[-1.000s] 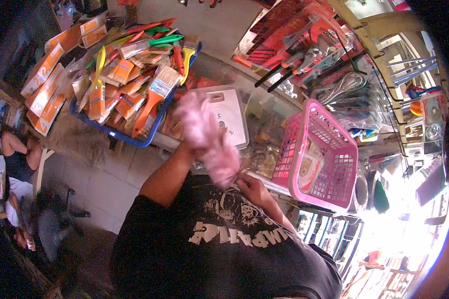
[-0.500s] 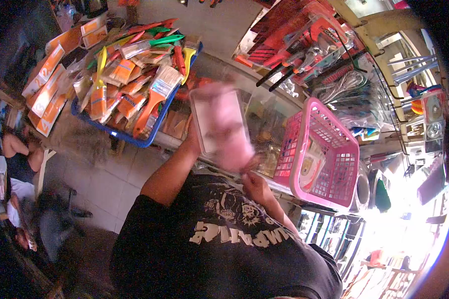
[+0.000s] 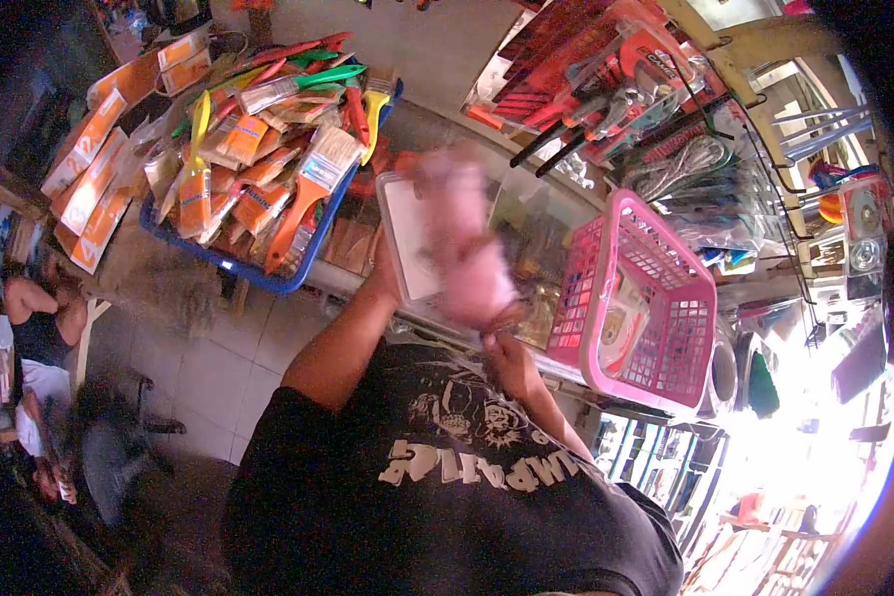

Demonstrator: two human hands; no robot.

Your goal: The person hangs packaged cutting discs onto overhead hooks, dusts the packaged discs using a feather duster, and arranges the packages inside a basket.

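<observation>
A pink soft thing (image 3: 467, 238), smeared by motion, lies across the right part of a flat clear-edged case (image 3: 412, 243). My left hand (image 3: 389, 278) grips the case at its lower left edge, with most of the fingers hidden behind it. The case is tilted up above the glass counter. My right hand (image 3: 510, 360) is closed round the narrow lower end of the pink thing, close to my shirt.
A blue basket (image 3: 268, 283) heaped with paintbrushes stands on the left beside orange-marked cartons (image 3: 94, 204). To the right is a pink basket (image 3: 598, 328) with flat packs inside. Packaged tools (image 3: 616, 89) hang beyond it. Another person (image 3: 45, 387) is at the far left.
The case, earlier flat with its disc showing, has been raised and shows a plain pale face. The pink thing and my right hand have shifted right.
</observation>
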